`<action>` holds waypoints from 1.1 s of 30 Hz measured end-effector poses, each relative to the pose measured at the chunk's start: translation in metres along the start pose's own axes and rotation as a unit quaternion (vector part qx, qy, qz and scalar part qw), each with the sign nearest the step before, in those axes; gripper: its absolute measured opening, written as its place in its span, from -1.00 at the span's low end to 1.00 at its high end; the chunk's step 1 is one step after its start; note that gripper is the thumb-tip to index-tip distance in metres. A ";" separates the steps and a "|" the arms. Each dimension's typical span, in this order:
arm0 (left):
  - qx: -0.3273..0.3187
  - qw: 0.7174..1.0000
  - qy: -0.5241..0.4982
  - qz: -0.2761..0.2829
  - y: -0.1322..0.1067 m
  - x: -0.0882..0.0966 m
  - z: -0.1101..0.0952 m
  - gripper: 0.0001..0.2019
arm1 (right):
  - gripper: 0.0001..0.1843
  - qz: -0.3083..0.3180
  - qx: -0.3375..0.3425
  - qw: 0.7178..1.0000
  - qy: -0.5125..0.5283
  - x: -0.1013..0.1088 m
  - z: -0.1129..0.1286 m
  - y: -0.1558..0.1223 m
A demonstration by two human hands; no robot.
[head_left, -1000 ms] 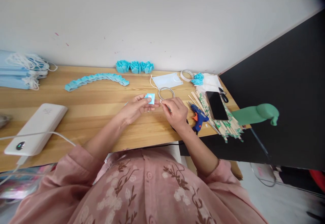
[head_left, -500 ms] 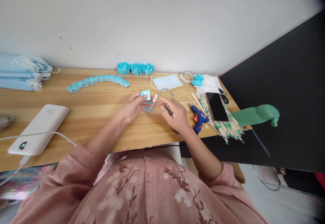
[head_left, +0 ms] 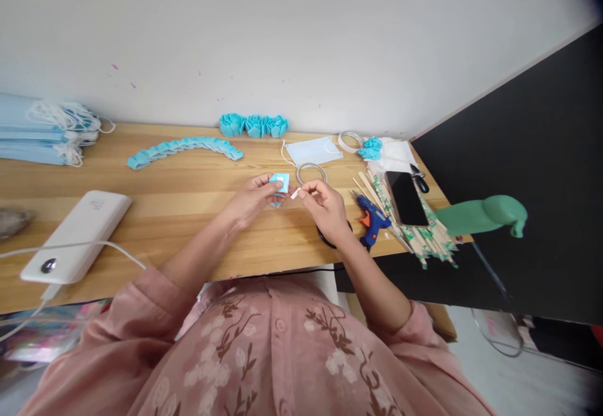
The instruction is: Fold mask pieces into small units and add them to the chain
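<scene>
Head view: the left hand clamps a blue square between thumb and fingers; the right hand, just beside it, pinches a white strip. Beyond them on the counter lie a ring and a mask. Rightward, a phone rests on wrapped sticks, their green print unreadable. Far left, the power bank bears faint, illegible marks.

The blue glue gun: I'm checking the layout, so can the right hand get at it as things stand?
Probably yes: the blue glue gun lies beside the right hand with nothing over it, though that hand holds a white strip.
</scene>
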State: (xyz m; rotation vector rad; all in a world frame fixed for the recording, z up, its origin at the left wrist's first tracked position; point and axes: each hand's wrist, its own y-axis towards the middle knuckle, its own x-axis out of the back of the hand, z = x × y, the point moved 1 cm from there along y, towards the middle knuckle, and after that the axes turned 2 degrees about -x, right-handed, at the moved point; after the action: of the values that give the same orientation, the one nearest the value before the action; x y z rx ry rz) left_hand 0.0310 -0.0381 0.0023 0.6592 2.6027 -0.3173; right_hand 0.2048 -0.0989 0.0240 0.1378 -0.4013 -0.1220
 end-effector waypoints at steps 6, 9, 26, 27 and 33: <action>-0.026 0.991 0.128 -0.042 0.002 0.005 0.001 -0.71 | -0.80 0.078 -0.012 0.995 0.058 0.012 0.011 -0.004; -0.027 0.989 0.143 -0.028 0.001 0.004 0.001 -0.72 | -0.79 0.083 -0.024 0.993 0.080 0.008 0.007 0.000; -0.016 0.991 0.130 -0.014 0.000 0.001 0.000 -0.75 | -0.88 0.040 -0.006 0.999 0.001 -0.013 0.001 0.015; -0.016 0.992 0.127 -0.013 0.000 0.001 0.000 -0.75 | -0.88 0.038 -0.004 0.999 -0.006 -0.013 0.000 0.015; -0.015 0.993 0.118 -0.014 0.000 0.001 0.000 -0.75 | -0.91 0.025 0.006 0.999 -0.038 -0.012 0.000 0.016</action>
State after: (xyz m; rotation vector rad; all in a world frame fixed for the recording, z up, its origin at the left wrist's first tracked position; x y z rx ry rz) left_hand 0.0304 -0.0383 0.0019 0.6880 2.8373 -0.2205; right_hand 0.1948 -0.0814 0.0219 0.1355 -0.4802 -0.0761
